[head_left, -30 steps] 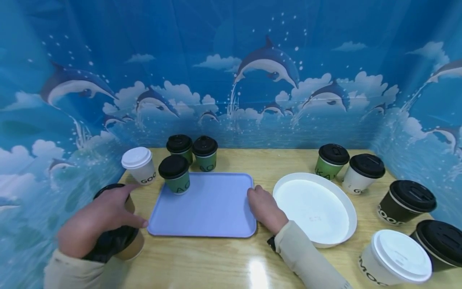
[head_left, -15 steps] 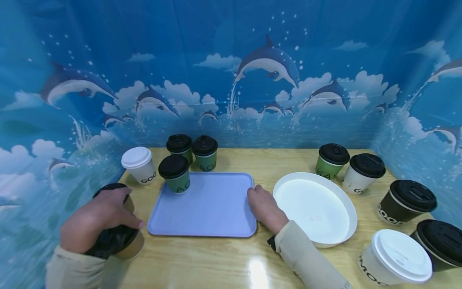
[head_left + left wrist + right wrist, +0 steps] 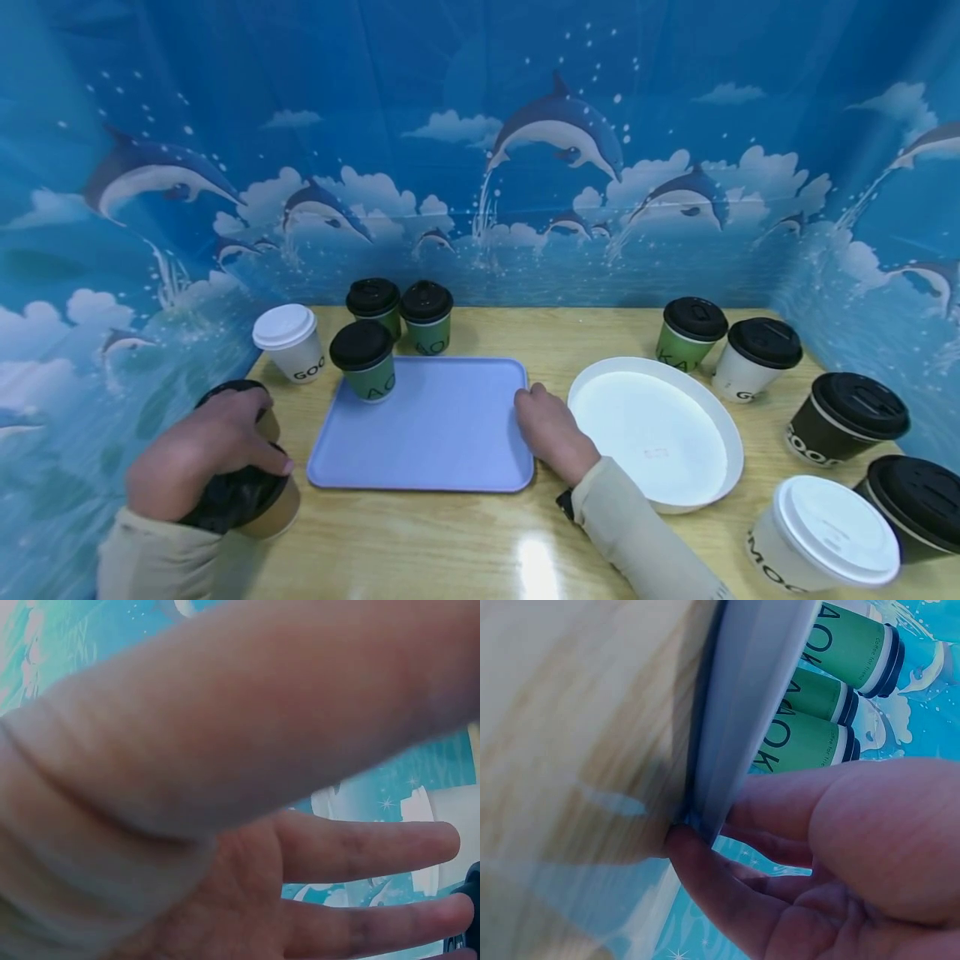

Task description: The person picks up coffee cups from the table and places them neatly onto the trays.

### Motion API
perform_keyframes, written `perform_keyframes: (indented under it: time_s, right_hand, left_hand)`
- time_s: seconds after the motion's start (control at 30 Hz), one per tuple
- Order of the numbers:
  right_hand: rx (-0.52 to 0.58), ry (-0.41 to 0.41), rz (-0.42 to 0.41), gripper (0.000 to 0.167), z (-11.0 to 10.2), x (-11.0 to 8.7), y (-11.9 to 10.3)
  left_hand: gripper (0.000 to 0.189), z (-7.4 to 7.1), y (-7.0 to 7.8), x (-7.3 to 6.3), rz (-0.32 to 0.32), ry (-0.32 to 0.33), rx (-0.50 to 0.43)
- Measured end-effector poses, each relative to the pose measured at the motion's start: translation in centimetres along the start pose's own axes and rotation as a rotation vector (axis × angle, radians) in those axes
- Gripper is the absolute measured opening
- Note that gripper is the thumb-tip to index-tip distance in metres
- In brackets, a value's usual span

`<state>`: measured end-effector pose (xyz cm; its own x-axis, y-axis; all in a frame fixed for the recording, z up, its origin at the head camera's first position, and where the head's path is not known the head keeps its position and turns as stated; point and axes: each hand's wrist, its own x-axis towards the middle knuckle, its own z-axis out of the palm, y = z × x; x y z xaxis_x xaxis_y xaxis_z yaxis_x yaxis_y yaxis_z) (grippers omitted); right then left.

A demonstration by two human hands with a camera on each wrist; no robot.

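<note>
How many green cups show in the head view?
4: one green cup at the far left corner of the lilac tray, a second and third just beyond that tray, and a fourth behind the round white tray.

Left sleeve (image 3: 156, 557), 8 o'clock in head view: pale beige, folds visible. Right sleeve (image 3: 637, 529), 5 o'clock: matching beige, small dark marking (image 3: 722, 592) toward its 4 o'clock end. Small black fitting (image 3: 566, 504) at right cuff, 9 o'clock edge. Left hand (image 3: 202, 454), right hand (image 3: 553, 435): bare.
</note>
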<state>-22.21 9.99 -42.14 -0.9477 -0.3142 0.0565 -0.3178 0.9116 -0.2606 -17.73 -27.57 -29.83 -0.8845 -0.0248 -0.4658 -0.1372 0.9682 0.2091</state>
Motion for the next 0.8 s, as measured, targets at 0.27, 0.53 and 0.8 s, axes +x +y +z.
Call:
perform_keyframes:
  time_s: [0.27, 0.53, 0.8]
  right_hand:
    - [-0.001, -0.017, 0.008, 0.014, 0.04, 0.02, -0.07]
    - [-0.008, -0.014, -0.002, 0.013, -0.03, 0.05, -0.08]
    - [-0.012, -0.003, -0.007, 0.01, -0.12, -0.07, -0.05]
  left_hand:
    - [0.086, 0.09, 0.15, 0.11, -0.005, -0.012, 0.018]
    - [0.081, 0.28, 0.19, 0.11, -0.023, -0.039, 0.017]
    - [0.075, 0.46, 0.28, 0.01, -0.016, -0.062, 0.01]
